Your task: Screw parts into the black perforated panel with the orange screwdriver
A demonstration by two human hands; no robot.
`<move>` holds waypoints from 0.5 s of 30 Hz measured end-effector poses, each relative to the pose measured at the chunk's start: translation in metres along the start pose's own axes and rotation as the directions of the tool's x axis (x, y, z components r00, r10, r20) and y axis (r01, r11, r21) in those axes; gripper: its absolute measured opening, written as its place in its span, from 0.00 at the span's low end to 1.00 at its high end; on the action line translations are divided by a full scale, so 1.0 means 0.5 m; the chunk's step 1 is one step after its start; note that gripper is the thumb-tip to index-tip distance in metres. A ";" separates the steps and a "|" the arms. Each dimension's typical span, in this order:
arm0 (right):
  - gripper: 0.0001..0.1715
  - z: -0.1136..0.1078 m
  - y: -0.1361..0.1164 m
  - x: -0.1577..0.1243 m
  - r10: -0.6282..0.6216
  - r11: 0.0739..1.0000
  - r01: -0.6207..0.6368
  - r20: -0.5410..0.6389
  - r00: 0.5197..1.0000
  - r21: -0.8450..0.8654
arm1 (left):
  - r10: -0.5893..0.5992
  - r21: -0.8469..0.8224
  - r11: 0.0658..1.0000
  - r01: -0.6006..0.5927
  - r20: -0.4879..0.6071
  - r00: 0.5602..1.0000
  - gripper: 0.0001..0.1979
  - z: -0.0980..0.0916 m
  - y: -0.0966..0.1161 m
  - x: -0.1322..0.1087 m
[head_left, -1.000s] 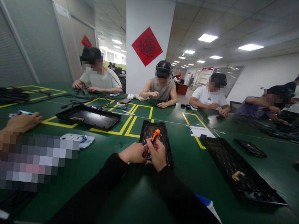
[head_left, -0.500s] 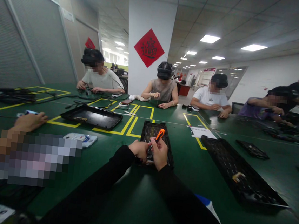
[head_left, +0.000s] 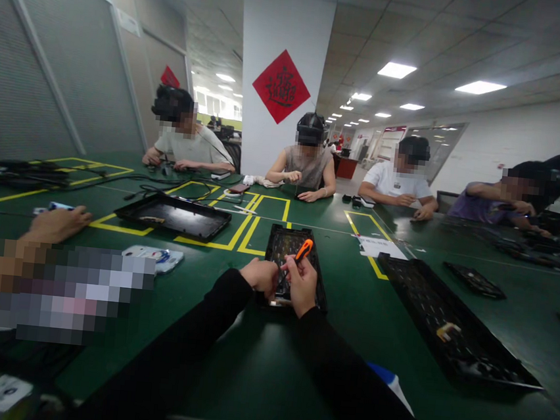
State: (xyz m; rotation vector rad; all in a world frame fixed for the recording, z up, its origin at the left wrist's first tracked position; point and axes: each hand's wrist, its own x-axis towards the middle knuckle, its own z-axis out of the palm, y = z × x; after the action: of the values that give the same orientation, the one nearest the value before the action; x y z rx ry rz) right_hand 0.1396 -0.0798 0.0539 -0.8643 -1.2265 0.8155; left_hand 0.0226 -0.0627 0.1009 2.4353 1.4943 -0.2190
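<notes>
Screwdriver (head_left: pixel 304 249), judged light and rigid, sits tilted in the right hand (head_left: pixel 300 290), which grips it just below the orange handle, the best hold. Left hand (head_left: pixel 260 275) is curled closed against the right, contents hidden. Tray (head_left: pixel 284 237) lies beneath both.

Counter (head_left: pixel 255 366): dark green, yellow line markings. Screwdriver (head_left: pixel 303 249): orange handle. Tray (head_left: pixel 319 286): black. Sleeves (head_left: pixel 198 334): black. Wall sign (head_left: pixel 281 86): red diamond
</notes>
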 end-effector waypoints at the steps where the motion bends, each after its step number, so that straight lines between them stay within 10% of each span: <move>1: 0.16 0.000 -0.001 0.000 0.002 1.000 -0.002 -0.005 1.000 -0.003 | 0.032 -0.056 0.998 -0.031 0.011 0.999 0.06 0.000 -0.009 -0.001; 10: 0.17 0.000 -0.001 0.000 0.022 1.000 -0.023 -0.026 0.999 -0.010 | 0.299 -0.450 0.835 -0.318 -0.114 0.947 0.11 0.040 -0.090 -0.002; 15: 0.17 0.000 0.002 0.000 0.022 1.000 -0.022 -0.035 0.999 -0.018 | 0.333 -0.332 0.857 -0.395 -0.229 0.915 0.10 0.051 -0.091 -0.021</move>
State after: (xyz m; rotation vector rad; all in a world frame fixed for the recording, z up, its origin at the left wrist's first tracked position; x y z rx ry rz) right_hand 0.1394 -0.0791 0.0531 -0.9049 -1.1973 0.8047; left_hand -0.0222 -0.0599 0.0722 2.3960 0.9787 0.3244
